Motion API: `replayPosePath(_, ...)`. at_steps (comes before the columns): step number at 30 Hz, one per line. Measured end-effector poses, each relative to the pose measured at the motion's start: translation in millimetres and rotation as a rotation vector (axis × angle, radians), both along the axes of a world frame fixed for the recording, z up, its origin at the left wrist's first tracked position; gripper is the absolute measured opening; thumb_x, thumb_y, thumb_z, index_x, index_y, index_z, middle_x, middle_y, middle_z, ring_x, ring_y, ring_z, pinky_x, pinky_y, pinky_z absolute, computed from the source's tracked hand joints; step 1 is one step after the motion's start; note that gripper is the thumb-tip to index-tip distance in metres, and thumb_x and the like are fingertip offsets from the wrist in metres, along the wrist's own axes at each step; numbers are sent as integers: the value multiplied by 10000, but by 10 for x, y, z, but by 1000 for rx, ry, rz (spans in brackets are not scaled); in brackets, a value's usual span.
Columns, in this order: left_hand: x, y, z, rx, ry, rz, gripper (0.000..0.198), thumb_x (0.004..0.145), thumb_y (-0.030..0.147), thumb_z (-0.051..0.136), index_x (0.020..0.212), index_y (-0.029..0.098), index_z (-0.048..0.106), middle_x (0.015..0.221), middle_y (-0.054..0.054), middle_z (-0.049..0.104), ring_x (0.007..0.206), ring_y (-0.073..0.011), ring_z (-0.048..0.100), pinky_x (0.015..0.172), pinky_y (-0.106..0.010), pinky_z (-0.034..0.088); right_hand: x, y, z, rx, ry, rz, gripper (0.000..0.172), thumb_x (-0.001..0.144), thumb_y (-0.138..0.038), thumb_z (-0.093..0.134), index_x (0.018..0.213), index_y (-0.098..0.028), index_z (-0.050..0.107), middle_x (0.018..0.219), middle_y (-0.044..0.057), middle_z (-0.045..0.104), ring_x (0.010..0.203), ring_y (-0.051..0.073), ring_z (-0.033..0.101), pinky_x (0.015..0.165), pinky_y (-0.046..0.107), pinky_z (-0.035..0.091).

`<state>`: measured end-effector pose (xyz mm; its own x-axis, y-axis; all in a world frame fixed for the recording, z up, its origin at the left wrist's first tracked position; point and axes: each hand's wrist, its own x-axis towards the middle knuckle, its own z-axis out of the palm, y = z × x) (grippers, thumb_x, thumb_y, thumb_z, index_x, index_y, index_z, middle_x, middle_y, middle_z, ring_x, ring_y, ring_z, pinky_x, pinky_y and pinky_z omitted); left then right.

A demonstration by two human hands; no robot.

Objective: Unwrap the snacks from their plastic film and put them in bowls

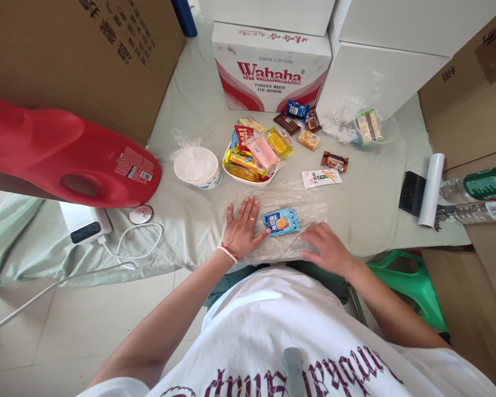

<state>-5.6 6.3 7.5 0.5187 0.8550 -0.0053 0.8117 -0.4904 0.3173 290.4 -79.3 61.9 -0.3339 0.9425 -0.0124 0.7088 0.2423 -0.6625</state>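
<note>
Pale cloth (372, 215) under clear film (313, 207), where a blue packet (281, 221) sat between my left hand (240, 230) — flat, thumb (263, 236) at the packet's corner — and right hand (329, 251), fingers (314, 237) apart.

Two hands (243, 227), two clear bottles (488, 183), one red jug (95, 143), one paper tub (212, 180), one Wahaha carton (270, 71)

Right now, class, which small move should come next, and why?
Probably the bare right hand should fold the crinkled, clear plastic film over the rectangular blue printed packaging: the packaging lies on the film, that hand is at its right side, and the bare left hand lies flat opposite.
</note>
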Motion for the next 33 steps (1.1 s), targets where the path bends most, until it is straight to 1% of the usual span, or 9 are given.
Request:
replayPosePath(2, -35, -7, 23, 26, -29, 16, 756, 1014, 559, 425, 1652, 169, 309, 1736, -178, 206, 1626, -349, 179, 1284, -668, 22, -169, -157, -86, 34, -139, 170, 326, 947, -404, 702, 1227, -237, 701, 1253, 151, 677, 1136, 322, 573, 1000, 519, 490)
replayPosePath(5, -135, -17, 75, 82, -75, -17, 558, 997, 340, 461, 1553, 314, 505, 1706, -71, 342, 1636, -330, 142, 1284, -684, -5, -268, -237, -197, 51, -229, 169, 216, 1006, -232, 572, 1136, -256, 744, 1206, 132, 692, 1096, 297, 572, 961, 482, 498)
replayPosePath(10, -411, -20, 196, -29, -132, -277, 720, 784, 70, 441, 1414, 353, 644, 1434, 1, 682, 1546, -239, 402, 1327, -618, 77, -238, 37, -66, 53, -157, 188, 274, 1032, -209, 489, 1094, -273, 748, 1201, 94, 689, 1048, 249, 592, 916, 393, 505)
replayPosePath(16, -577, -183, 198, -126, -162, -361, 797, 753, 204, 568, 1546, 201, 487, 1595, -132, 518, 1543, -298, 401, 1327, -601, 121, -264, 630, 230, -49, -291, 161, 325, 1081, -296, 434, 1215, -230, 723, 1122, 103, 702, 961, 215, 654, 777, 295, 469)
replayPosePath(18, -558, -227, 139, -95, -148, -308, 653, 840, 311, 611, 1484, 216, 556, 1553, -145, 562, 1525, -316, 426, 1321, -613, 121, -298, 783, 249, -80, -334, 137, 330, 1084, -299, 435, 1222, -215, 722, 1060, 96, 713, 937, 215, 664, 760, 288, 452)
replayPosePath(21, -484, -212, 54, -38, -172, -201, 295, 975, 345, 529, 1157, 263, 745, 1360, -92, 717, 1485, -271, 484, 1320, -585, 148, -329, 942, 187, -107, -314, 127, 323, 1077, -288, 444, 1208, -204, 728, 1101, 95, 729, 974, 217, 672, 801, 289, 455)
replayPosePath(27, -252, 22, 23, -30, -311, 156, 383, 1036, 354, 412, 864, 245, 737, 1241, -49, 770, 1367, -247, 571, 1204, -535, 395, -253, 1086, 11, -167, -288, 20, 307, 1051, -241, 460, 1192, -195, 729, 1132, 93, 733, 1009, 220, 670, 875, 303, 477)
replayPosePath(30, -130, 118, 41, 21, -294, 303, 356, 986, 369, 511, 715, 245, 706, 1120, -69, 781, 1274, -304, 584, 1098, -545, 471, -233, 1107, 64, -192, -413, -99, 312, 1038, -217, 458, 1183, -194, 734, 1132, 118, 721, 1025, 262, 653, 873, 345, 491)
replayPosePath(33, -35, 158, 49, 48, -198, 435, 282, 925, 368, 594, 704, 226, 697, 1141, -119, 738, 1217, -355, 574, 1017, -563, 483, -303, 1149, 168, -56, -487, -117, 337, 992, -180, 523, 1274, -173, 707, 1255, 178, 660, 1155, 337, 573, 932, 428, 494)
